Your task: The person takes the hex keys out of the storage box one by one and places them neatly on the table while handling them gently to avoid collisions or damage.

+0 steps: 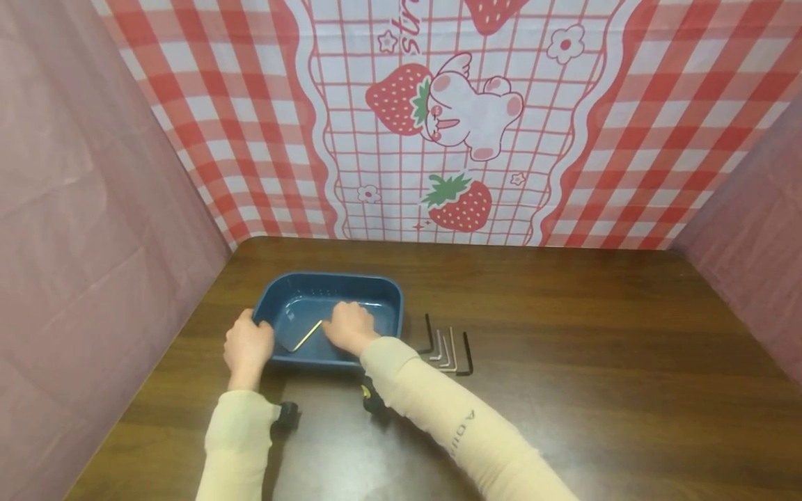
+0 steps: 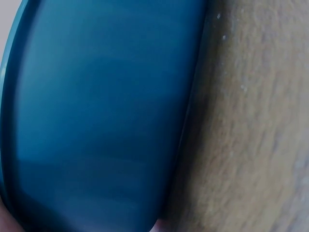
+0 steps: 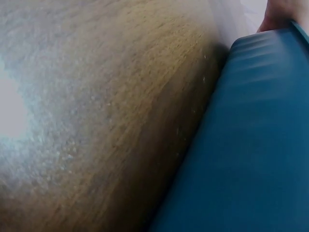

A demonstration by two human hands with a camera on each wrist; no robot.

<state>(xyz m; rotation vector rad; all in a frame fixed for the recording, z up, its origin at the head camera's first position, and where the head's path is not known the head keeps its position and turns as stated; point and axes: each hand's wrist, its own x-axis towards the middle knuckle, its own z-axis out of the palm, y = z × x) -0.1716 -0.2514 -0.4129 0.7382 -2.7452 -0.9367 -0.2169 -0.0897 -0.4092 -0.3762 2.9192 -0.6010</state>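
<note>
A blue rectangular tray (image 1: 332, 360) stands on the wooden table, toward its left side. My left hand (image 1: 248, 344) grips the tray's left end, with the thumb at the rim. Inside the tray, my right hand (image 1: 351, 325) pinches one end of a gold-coloured hex key (image 1: 307, 335); its bent end points toward the tray's near left corner. The right fingertips are largely hidden behind the hand. In the left wrist view the tray's outer wall (image 2: 101, 106) fills much of the picture. The right wrist view shows the tray's long outer side (image 3: 246, 145), with the left hand (image 3: 285, 12) at the far end.
Several L-shaped hex keys lie in a row just right of the tray, among them a black one (image 1: 466, 355) at the right end and another black one (image 1: 429, 334) at the left. A checked strawberry-print cloth (image 1: 401, 139) hangs behind the wooden table (image 1: 595, 362). Pink cloth (image 1: 81, 209) hangs at the sides.
</note>
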